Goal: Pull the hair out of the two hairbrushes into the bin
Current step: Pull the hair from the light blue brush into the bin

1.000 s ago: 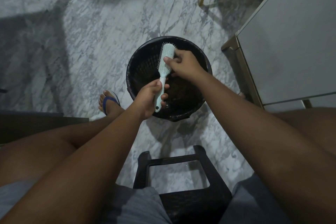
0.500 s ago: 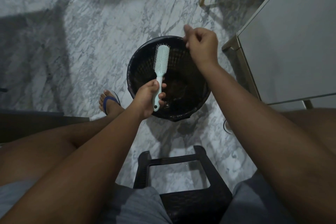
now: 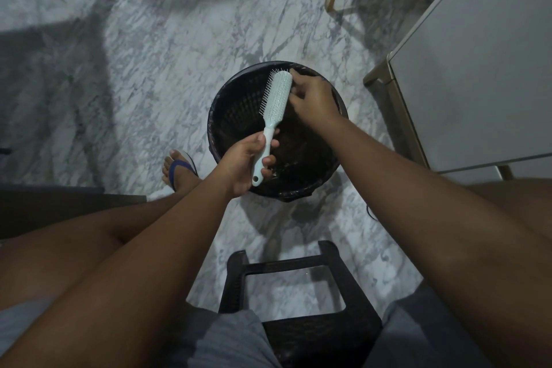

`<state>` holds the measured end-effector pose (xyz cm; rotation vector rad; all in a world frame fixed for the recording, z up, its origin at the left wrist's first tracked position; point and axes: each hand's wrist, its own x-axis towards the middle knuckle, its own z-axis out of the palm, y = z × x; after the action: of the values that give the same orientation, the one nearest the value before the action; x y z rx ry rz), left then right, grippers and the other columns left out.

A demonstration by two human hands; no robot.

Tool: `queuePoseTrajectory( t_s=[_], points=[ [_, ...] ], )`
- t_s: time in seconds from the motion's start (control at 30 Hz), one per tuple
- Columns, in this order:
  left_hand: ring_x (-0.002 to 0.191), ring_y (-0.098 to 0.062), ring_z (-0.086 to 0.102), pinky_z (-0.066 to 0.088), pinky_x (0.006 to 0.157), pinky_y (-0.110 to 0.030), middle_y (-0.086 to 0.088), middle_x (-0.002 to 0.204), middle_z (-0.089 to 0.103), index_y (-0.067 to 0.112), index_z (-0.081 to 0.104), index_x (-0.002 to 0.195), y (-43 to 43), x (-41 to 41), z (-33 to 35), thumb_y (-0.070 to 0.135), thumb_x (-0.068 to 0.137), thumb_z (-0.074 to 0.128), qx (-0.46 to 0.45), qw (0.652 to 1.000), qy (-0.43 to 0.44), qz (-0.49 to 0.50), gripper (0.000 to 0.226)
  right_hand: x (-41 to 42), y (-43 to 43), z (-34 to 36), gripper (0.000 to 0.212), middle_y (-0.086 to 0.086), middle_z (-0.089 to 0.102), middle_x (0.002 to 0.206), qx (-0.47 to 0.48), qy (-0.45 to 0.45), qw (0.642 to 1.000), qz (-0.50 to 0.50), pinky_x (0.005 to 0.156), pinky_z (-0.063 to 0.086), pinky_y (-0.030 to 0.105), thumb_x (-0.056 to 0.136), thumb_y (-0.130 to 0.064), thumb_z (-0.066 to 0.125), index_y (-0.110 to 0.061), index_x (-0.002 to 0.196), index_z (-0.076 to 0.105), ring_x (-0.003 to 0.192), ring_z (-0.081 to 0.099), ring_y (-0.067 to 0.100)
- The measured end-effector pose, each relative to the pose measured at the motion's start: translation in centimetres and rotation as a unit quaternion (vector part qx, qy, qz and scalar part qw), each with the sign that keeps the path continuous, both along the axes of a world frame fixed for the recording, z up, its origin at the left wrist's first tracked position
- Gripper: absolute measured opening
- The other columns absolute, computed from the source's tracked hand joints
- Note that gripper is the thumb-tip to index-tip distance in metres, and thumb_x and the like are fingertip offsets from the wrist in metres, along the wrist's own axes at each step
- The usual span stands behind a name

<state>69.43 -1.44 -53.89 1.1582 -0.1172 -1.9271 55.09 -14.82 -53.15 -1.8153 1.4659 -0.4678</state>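
A pale mint hairbrush (image 3: 276, 101) is held over the open mouth of a round black bin (image 3: 239, 104), which stands on a grey marbled floor (image 3: 149, 54) between the seated person's knees. The left hand (image 3: 245, 163) grips the handle low down, fingers (image 3: 268, 160) wrapped closed around it, so the brush tilts up and away with its head above the far side of the bin. Its bristles face left and towards the camera. The right hand (image 3: 313, 101) is at the right edge of the brush head, knuckles up, its fingers bunched close together against the bristle pad; whether they have pinched any hair cannot be told, as the strands are too fine and the light too dim. The inside of the bin is dark, with something brownish at the bottom that may be hair.

Only this one brush is in view; the second is not visible. The step in hand looks like picking hair from the first brush. The next move probably calls for a firm pinch at the bristle roots, a pull clear of the pins, then release over the bin.
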Motion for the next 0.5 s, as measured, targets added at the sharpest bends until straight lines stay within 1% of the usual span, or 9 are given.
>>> queuePoseTrajectory(
  t_s=[0.07,0.13,0.2,0.27,0.3,0.33,0.4,0.43,0.5],
  points=[
    [0.056,-0.007,0.044,0.038,0.045,-0.018,0.001,0.092,0.058,0.013,0.057,0.128,0.0,0.2,-0.1,0.015,0.102,0.040,-0.003,1.000,0.009,0.008,0.031,-0.3,0.4,0.6,0.024,0.002,0.074,0.083,-0.011,-0.027,0.999,-0.027,0.069,0.046,0.014,0.097,-0.017,0.058,-0.010,0.113,0.075,0.070,0.066,0.004],
    [0.057,-0.007,0.043,0.038,0.045,-0.018,0.001,0.092,0.058,0.013,0.056,0.129,-0.1,0.4,-0.2,0.016,0.103,0.040,-0.002,1.000,0.014,0.021,0.031,-0.4,0.7,0.3,0.025,0.000,0.074,0.078,0.037,-0.066,0.993,-0.089,0.058,0.048,0.009,0.100,-0.021,0.055,-0.008,0.097,0.076,0.056,0.062,0.002],
    [0.058,-0.007,0.043,0.039,0.045,-0.018,0.001,0.092,0.059,0.014,0.057,0.128,-0.1,0.6,-0.2,0.017,0.103,0.040,0.002,1.000,0.008,0.027,0.031,-1.1,0.9,-0.9,0.029,0.006,0.075,0.080,0.147,-0.043,0.981,-0.121,0.054,0.052,0.014,0.102,-0.019,0.052,0.001,0.098,0.073,0.054,0.062,0.007],
    [0.058,-0.007,0.044,0.039,0.045,-0.018,0.000,0.092,0.058,0.013,0.058,0.126,-0.1,0.6,-0.2,0.016,0.103,0.040,0.005,1.000,-0.002,0.028,0.030,-1.7,1.2,-2.1,0.028,0.011,0.074,0.082,0.288,0.011,0.952,-0.100,0.057,0.057,0.026,0.102,-0.012,0.049,0.008,0.104,0.067,0.057,0.065,0.014],
    [0.058,-0.008,0.044,0.039,0.045,-0.018,0.000,0.093,0.058,0.013,0.058,0.126,-0.1,0.5,-0.1,0.016,0.103,0.040,0.006,1.000,-0.009,0.027,0.029,-1.7,1.5,-2.3,0.026,0.014,0.074,0.087,0.323,0.015,0.942,-0.094,0.060,0.058,0.031,0.102,-0.010,0.046,0.008,0.108,0.064,0.060,0.066,0.016],
    [0.058,-0.008,0.045,0.039,0.045,-0.019,0.000,0.094,0.058,0.013,0.058,0.125,-0.1,0.3,-0.1,0.016,0.103,0.040,0.007,1.000,-0.016,0.026,0.029,-1.6,1.7,-2.5,0.026,0.016,0.073,0.095,0.321,-0.001,0.941,-0.103,0.063,0.058,0.035,0.103,-0.011,0.045,0.005,0.115,0.062,0.064,0.066,0.017],
    [0.059,-0.010,0.046,0.040,0.046,-0.020,-0.002,0.096,0.058,0.012,0.058,0.124,0.1,-0.1,-0.1,0.016,0.103,0.041,0.009,0.999,-0.027,0.027,0.027,-0.7,1.5,-2.3,0.033,0.014,0.072,0.107,0.240,-0.083,0.956,-0.146,0.073,0.061,0.040,0.102,-0.027,0.051,-0.007,0.127,0.057,0.077,0.069,0.018],
    [0.060,-0.011,0.047,0.041,0.046,-0.021,-0.003,0.097,0.059,0.012,0.057,0.124,0.1,-0.3,-0.1,0.016,0.103,0.041,0.011,0.999,-0.029,0.026,0.027,-0.2,1.3,-1.8,0.046,0.009,0.071,0.109,0.195,-0.114,0.961,-0.158,0.081,0.062,0.043,0.096,-0.041,0.058,-0.014,0.133,0.054,0.086,0.071,0.017],
    [0.062,-0.013,0.050,0.043,0.047,-0.023,-0.004,0.099,0.060,0.012,0.056,0.125,0.3,-0.6,-0.1,0.016,0.103,0.043,0.018,0.999,-0.032,0.019,0.025,0.7,0.9,-0.4,0.075,0.000,0.065,0.120,0.139,-0.124,0.975,-0.122,0.092,0.057,0.038,0.079,-0.062,0.069,-0.025,0.140,0.047,0.102,0.068,0.014]
  ],
)
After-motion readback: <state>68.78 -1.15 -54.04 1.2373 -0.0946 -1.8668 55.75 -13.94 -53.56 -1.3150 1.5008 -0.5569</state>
